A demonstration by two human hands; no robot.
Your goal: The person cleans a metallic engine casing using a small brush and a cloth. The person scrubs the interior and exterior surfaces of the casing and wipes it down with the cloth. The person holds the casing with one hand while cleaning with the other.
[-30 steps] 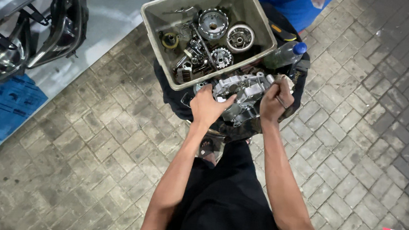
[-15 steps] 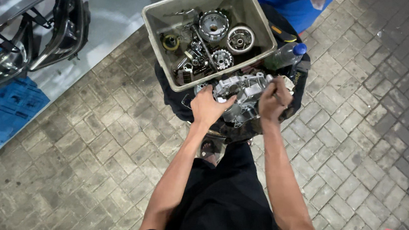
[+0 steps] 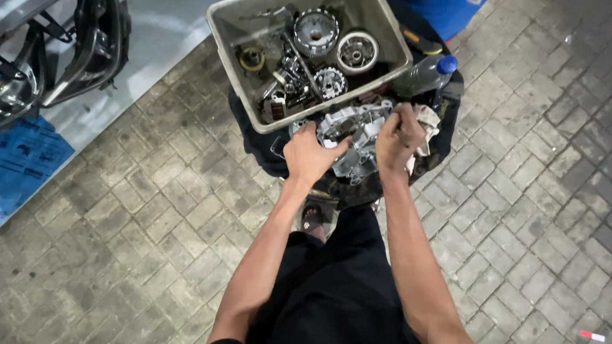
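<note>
I crouch over a silver engine crankcase (image 3: pixel 353 131) that lies on a black cloth (image 3: pixel 264 147) on the paving. My left hand (image 3: pixel 310 155) rests on the case's near left side with its fingers spread, gripping the edge. On the case's right side my right hand (image 3: pixel 398 137) is closed in a fist around a thin tool; the tool itself is mostly hidden. A dirty pale rag (image 3: pixel 426 121) lies just right of that hand.
A grey plastic bin (image 3: pixel 231 53) with clutch parts, gears and several small metal pieces stands just beyond the case. A clear bottle with a blue cap (image 3: pixel 426 72) lies to the right of the bin. Motorcycle body parts (image 3: pixel 91 38) and blue cardboard (image 3: pixel 12 163) sit at left.
My right hand has shifted slightly left and inward over the case. My left hand has stayed where it was on the case.
</note>
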